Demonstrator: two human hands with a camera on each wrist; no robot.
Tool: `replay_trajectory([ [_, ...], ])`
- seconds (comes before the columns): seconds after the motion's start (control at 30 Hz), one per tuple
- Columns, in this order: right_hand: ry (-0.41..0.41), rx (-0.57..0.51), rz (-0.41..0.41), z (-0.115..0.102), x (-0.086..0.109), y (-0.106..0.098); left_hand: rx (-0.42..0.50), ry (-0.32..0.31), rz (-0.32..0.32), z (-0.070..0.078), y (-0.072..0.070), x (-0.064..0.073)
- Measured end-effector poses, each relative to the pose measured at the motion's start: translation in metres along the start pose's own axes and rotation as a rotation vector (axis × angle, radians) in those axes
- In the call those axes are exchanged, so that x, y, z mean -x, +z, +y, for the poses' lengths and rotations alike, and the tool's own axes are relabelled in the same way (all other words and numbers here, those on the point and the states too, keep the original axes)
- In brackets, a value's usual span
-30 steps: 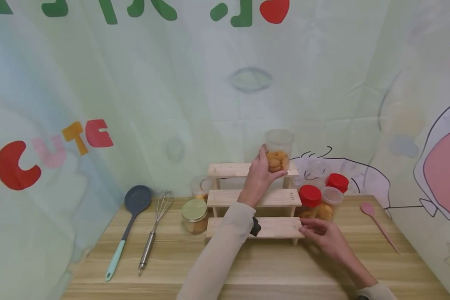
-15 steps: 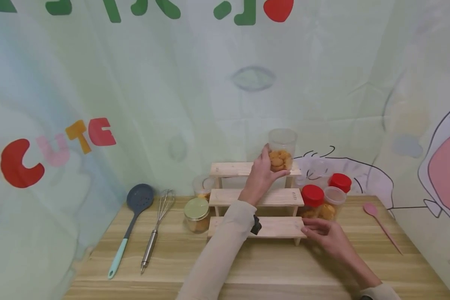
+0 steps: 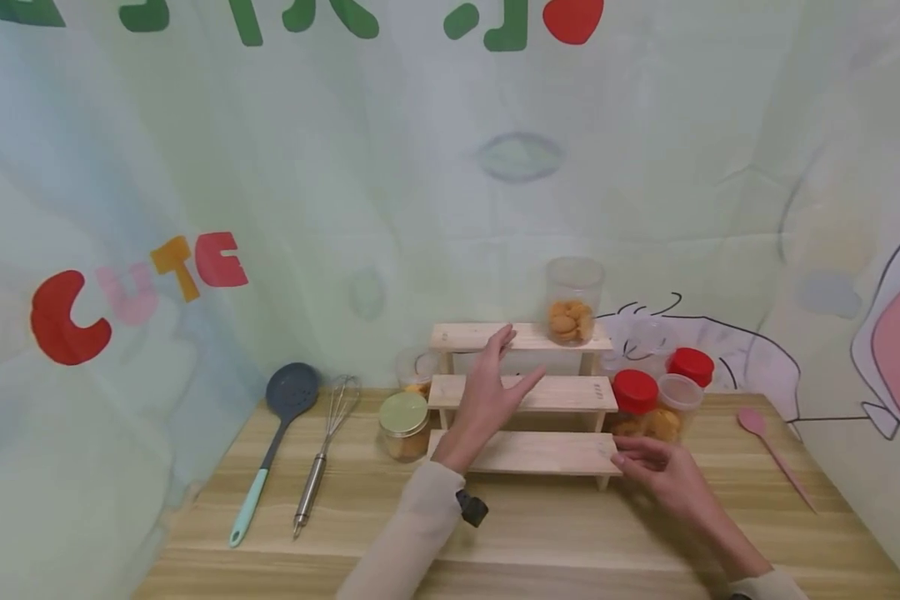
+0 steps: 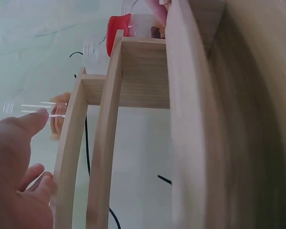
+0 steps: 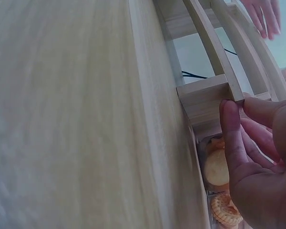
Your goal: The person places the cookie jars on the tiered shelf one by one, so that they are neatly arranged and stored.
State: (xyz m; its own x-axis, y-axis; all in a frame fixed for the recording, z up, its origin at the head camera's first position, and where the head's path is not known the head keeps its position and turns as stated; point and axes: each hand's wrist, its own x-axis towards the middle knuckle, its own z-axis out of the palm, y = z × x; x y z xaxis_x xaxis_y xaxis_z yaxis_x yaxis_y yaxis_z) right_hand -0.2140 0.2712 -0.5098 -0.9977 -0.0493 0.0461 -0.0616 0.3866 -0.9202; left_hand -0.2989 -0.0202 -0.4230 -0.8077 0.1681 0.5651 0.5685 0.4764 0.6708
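A clear jar of orange-brown biscuits (image 3: 570, 321) stands upright at the right end of the top tier of a three-step wooden rack (image 3: 540, 454). My left hand (image 3: 487, 400) hovers before the middle and top tiers, fingers spread, holding nothing and apart from the jar. In the left wrist view, this hand (image 4: 14, 162) shows its thumb in front of the jar. My right hand (image 3: 663, 475) pinches the right end of the bottom tier. Its thumb and finger meet at the board's corner in the right wrist view, where the hand (image 5: 262, 152) hides part of the rack.
Red-lidded jars (image 3: 635, 392) and a clear-lidded jar (image 3: 678, 392) stand right of the rack. Left of it are a green-lidded jar (image 3: 404, 425) and another clear jar (image 3: 414, 367). A whisk (image 3: 322, 467), slotted turner (image 3: 291, 392) and pink spoon (image 3: 780, 458) lie on the wooden table (image 3: 540, 533).
My left hand has let go of the biscuit jar and drawn back down and left. The jar stays on the top tier. My right hand keeps its hold on the rack.
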Motion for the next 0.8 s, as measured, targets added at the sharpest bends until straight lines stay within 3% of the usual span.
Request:
replay_trajectory([
  [0.17,0.012,0.014,0.005,-0.001,-0.001,-0.001,-0.066,0.027,0.048,-0.014,-0.025,0.022],
  [0.4,0.039,0.026,0.001,-0.001,0.0,-0.003,-0.151,0.015,0.147,-0.041,-0.076,0.044],
  [0.6,0.044,0.003,-0.01,-0.001,-0.001,-0.003,-0.195,-0.077,0.16,-0.074,-0.115,0.063],
  [0.8,0.059,-0.004,-0.011,0.001,0.0,-0.001,-0.221,-0.092,0.144,-0.095,-0.135,0.079],
])
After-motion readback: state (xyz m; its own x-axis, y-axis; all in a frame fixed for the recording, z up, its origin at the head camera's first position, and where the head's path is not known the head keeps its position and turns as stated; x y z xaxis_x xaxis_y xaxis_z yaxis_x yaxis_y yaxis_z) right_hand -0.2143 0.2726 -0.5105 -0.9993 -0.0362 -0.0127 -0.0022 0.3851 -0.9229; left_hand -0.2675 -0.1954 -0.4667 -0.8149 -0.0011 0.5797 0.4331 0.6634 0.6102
